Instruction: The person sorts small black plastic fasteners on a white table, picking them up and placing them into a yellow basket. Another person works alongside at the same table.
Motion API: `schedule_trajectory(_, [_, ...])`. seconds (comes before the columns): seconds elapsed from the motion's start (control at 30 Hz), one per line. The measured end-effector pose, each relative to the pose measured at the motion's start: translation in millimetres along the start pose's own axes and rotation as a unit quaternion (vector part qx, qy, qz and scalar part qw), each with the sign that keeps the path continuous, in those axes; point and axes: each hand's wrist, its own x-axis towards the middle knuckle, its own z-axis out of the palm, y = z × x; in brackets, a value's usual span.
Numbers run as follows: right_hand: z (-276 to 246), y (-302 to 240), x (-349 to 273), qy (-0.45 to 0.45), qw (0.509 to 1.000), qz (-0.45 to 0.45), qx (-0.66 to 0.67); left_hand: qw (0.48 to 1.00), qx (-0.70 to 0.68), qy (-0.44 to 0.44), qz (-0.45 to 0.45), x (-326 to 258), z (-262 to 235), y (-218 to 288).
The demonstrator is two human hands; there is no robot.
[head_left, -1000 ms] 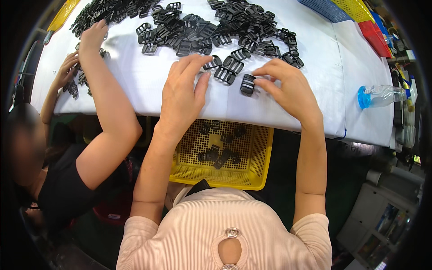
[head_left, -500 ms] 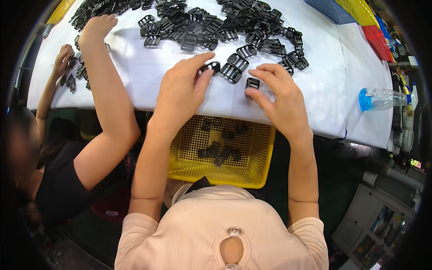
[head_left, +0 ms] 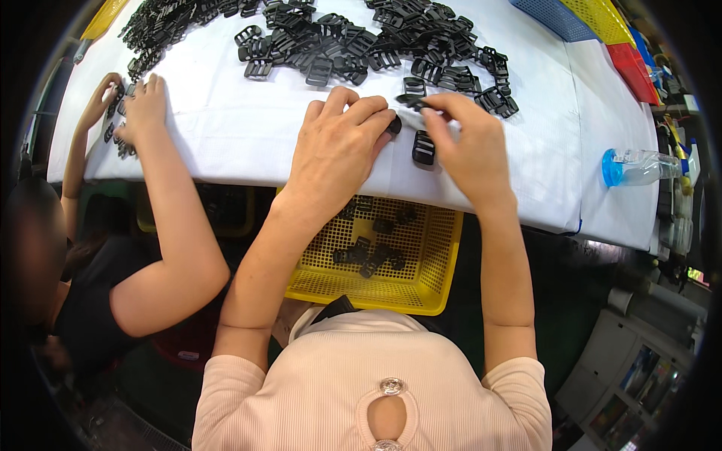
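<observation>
Fingers bent, my left hand (head_left: 337, 143) closes on a black plastic buckle (head_left: 395, 125); only its end sticks out past the fingertips. Thumb and forefinger of my right hand (head_left: 472, 144) pinch another dark buckle (head_left: 411, 99), tilted and slightly blurred. Just below those fingers a loose slotted buckle (head_left: 423, 148) lies on the white table cover. One more single buckle (head_left: 414, 86) lies just beyond the pinched one. Farther back spreads a big heap of the same buckles (head_left: 323, 45).
Under the table edge before me is a yellow perforated basket (head_left: 444, 286) with several buckles inside. A clear bottle with a blue cap (head_left: 613, 167) lies at right. Left of me a co-worker's arm (head_left: 180, 203) reaches over more buckles. Blue (head_left: 553, 16) and red bins (head_left: 632, 71) stand back right.
My left hand has moved right with its buckle, and its fingers have curled. My right hand now pinches a buckle slightly farther away. The co-worker's near hand has come down and left.
</observation>
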Motion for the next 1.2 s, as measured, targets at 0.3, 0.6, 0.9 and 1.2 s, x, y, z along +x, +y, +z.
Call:
schedule_trajectory(0.3, [-74.5, 32.2, -12.3, -0.286, 0.868, 0.343, 0.217, 0.990, -0.106, -0.052, -0.081, 6.9, -13.9, 11.4])
schedule_trajectory(0.6, [-41.7, 25.3, 21.4, -0.076, 0.993, -0.006, -0.095, 0.999, 0.014, 0.029, -0.010, 30.6, 9.0, 5.5])
schedule_trajectory(0.9, [-5.9, 47.5, 51.3, -0.010, 0.955, -0.211, -0.207, 0.997, -0.033, 0.007, -0.071, 47.3, 26.9, 8.5])
schedule_trajectory(1.2, [-26.4, 14.9, 26.6, -0.171, 0.981, 0.092, -0.005, 0.992, -0.022, 0.001, -0.127, 34.3, 14.1, -4.0])
